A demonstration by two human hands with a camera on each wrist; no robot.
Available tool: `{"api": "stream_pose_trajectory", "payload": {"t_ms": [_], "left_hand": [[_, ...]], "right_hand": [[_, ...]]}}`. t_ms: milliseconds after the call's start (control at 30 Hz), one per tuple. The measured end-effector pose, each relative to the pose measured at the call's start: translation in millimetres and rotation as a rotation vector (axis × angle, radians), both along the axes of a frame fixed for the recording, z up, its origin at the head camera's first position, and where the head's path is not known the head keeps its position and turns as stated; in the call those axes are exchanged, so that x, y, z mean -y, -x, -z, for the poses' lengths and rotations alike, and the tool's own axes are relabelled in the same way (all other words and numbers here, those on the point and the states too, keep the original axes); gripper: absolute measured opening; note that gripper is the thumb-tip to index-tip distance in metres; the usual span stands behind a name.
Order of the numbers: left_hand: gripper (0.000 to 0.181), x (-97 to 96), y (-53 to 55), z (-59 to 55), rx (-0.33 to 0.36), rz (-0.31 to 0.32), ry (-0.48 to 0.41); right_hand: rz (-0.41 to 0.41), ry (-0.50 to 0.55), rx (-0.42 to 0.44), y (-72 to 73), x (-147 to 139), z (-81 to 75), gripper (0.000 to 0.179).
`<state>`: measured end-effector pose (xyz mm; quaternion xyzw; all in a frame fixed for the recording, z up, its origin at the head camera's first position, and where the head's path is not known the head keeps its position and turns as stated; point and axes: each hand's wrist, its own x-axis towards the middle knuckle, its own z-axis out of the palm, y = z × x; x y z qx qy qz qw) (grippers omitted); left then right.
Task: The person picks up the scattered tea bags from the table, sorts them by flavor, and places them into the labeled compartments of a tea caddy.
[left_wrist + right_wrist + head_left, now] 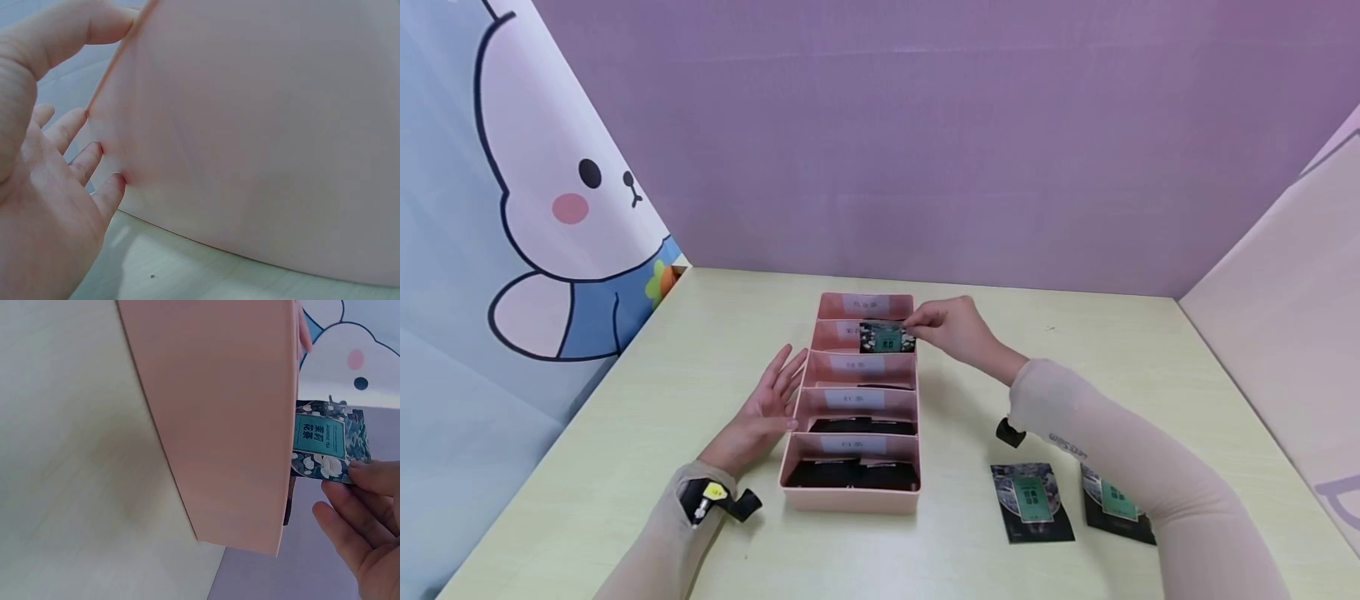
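Jasmine tea sachet (320, 439) pinched between thumb and fingers of right hand (957, 330), lower part behind wall of pink divided box (850, 501), at second-farthest compartment. Left hand (765, 407), well apart from right, fingers spread, touching box's side. Two green-labelled sachets (1032, 502) on table (1150, 375), nearer person than right hand.

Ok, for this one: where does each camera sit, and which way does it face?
Head: worn on the head, facing forward and down at the box on the table; left hand, right hand and sleeves show.
Left wrist: on that wrist, facing the box's left side; the left hand shows against it.
Right wrist: on that wrist, turned sideways, facing the box's right side; the right hand shows.
Shared: head and right wrist both show the packet pinched in the right hand's fingers.
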<state>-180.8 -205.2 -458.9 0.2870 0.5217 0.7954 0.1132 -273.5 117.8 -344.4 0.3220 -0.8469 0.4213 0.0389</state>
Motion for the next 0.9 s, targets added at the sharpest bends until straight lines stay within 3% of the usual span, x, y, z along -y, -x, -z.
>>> {"api": "stream_pose_trajectory", "payload": {"t_ms": [233, 600, 900], "left_hand": [[0.105, 0.3, 0.2, 0.3, 0.0, 0.004, -0.002], [0.105, 1.2, 0.9, 1.5, 0.002, 0.006, -0.002], [0.105, 1.1, 0.1, 0.8, 0.001, 0.005, -0.001]], "right_hand": [[-0.08, -0.095, -0.117, -5.0, -2, 4.9, 0.01], [-0.151, -0.322, -0.461, -10.7, -1, 14.2, 0.013], [-0.194, -0.401, -0.67, -14.1, 1, 21.5, 0.013]]}}
